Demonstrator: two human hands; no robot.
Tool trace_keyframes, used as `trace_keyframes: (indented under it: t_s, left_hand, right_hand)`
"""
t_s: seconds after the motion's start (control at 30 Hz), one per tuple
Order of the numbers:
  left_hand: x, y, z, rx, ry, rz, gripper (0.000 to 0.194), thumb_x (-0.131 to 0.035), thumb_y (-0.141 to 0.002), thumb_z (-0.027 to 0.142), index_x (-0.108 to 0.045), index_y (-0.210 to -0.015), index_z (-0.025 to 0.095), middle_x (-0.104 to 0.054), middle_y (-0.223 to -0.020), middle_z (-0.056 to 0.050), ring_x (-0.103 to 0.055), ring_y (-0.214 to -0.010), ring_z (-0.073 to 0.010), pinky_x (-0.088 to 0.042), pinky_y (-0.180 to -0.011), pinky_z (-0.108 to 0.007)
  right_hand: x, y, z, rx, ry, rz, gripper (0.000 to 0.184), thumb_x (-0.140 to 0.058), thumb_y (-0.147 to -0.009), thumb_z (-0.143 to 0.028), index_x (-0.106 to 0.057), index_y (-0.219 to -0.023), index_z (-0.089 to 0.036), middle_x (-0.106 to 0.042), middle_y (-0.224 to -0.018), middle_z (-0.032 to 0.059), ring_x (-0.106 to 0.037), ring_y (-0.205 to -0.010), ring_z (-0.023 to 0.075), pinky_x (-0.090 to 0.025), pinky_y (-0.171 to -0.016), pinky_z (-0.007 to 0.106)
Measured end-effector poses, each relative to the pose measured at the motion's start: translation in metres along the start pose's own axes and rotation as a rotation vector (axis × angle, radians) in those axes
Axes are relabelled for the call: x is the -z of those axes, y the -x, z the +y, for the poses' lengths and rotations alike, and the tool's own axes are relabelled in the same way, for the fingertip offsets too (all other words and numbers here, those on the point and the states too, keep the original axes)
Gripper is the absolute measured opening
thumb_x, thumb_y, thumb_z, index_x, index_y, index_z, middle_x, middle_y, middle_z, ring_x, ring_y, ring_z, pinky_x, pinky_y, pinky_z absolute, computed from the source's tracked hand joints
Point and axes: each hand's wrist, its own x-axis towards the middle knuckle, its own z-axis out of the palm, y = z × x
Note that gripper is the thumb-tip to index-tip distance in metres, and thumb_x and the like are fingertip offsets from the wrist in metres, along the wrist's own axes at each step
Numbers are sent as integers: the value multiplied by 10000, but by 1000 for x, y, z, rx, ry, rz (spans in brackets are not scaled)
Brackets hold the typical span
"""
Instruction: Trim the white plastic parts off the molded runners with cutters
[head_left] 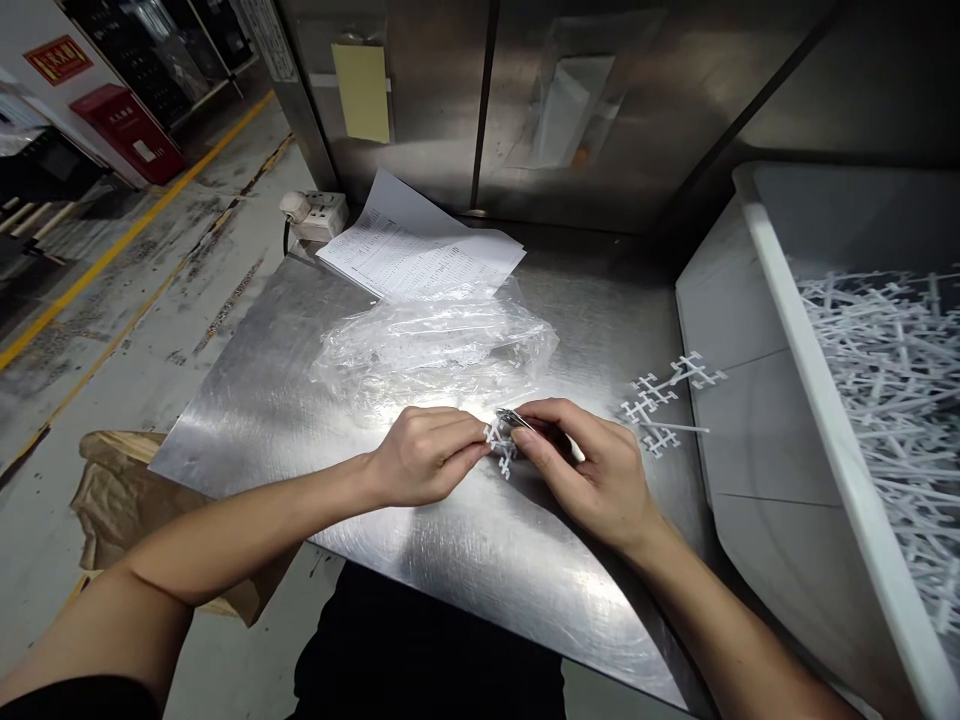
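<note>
Metal bench (247,400) near its front edge, small white plastic piece (501,445) pinched in the left hand (424,455), right hand (589,465) gripping a small metal tool (517,420) against it, clear plastic bag (435,350) beyond, papers (420,240) toward the back edge, white bin (780,400) at right.

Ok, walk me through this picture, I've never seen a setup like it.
There is no machine here: these are a person's two bare hands. The single picture comes from a camera worn on that person's head, looking forward and down.

The left hand pinches a small branching white piece. The right hand holds a small metal tool against or very near it; its exact type is hard to tell.

On the metal table lie a crumpled clear plastic bag, printed sheets behind it, and loose white pieces to the right. Farther right, a large bin holds many thin white parts.
</note>
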Motion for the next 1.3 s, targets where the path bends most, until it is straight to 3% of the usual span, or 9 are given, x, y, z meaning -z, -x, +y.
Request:
trace_keyframes:
  t_s: [0.53, 0.63, 0.8, 0.97, 1.13, 1.3]
  left_hand:
    - [-1, 2, -2, -7, -1, -3, 183, -581, -1101, 209, -744, -1021, 185, -812, -882, -64, -797, -804, -195, -650, -752, -301]
    - [-1, 1, 0, 5, 3, -6, 180, -571, -1106, 192, -735, -1034, 172, -800, -867, -61, -774, -771, -184, -616, -714, -286]
    - [-2, 1, 0, 31, -14, -1, 176, -578, -1115, 202, -722, -1022, 159, -716, -752, -13, -647, -628, -140, -501, -608, -261]
    - [-3, 1, 0, 64, -20, -7, 186, -576, -1136, 250, -722, -1049, 174, -737, -785, -5, -663, -651, -126, -496, -619, -239]
    - [-4, 2, 0, 76, -24, 0, 174, -589, -1125, 244, -724, -1040, 174, -742, -789, -4, -674, -655, -132, -503, -621, -242]
    - [-4, 3, -1, 84, -29, -16, 161, -579, -1116, 213, -715, -1041, 175, -750, -815, -5, -685, -681, -136, -509, -644, -240]
  right_hand:
    - [1, 0, -1, 7, -1, -23, 68, -694, -1070, -265, -743, -1115, -252, -798, -898, 13, -709, -704, 181, -540, -647, 325]
    - [-5, 1, 1, -60, -54, -3, 80, -690, -1070, -289, -756, -1090, -248, -807, -908, 13, -733, -740, 185, -549, -664, 309]
    - [-16, -1, 3, -236, -169, 33, 156, -694, -1041, -335, -751, -949, -223, -722, -745, -10, -628, -625, 160, -457, -574, 287]
    - [-16, -4, 3, -348, -192, 18, 233, -694, -1023, -388, -745, -892, -203, -682, -719, 0, -582, -644, 162, -424, -596, 294]
    - [-9, -5, -3, -288, -205, 56, 195, -703, -1022, -374, -743, -921, -212, -674, -722, -5, -574, -623, 156, -424, -570, 289]
    - [-7, 0, -12, -196, -167, -30, 134, -691, -1055, -331, -754, -1004, -224, -743, -791, 0, -650, -655, 157, -478, -598, 286]
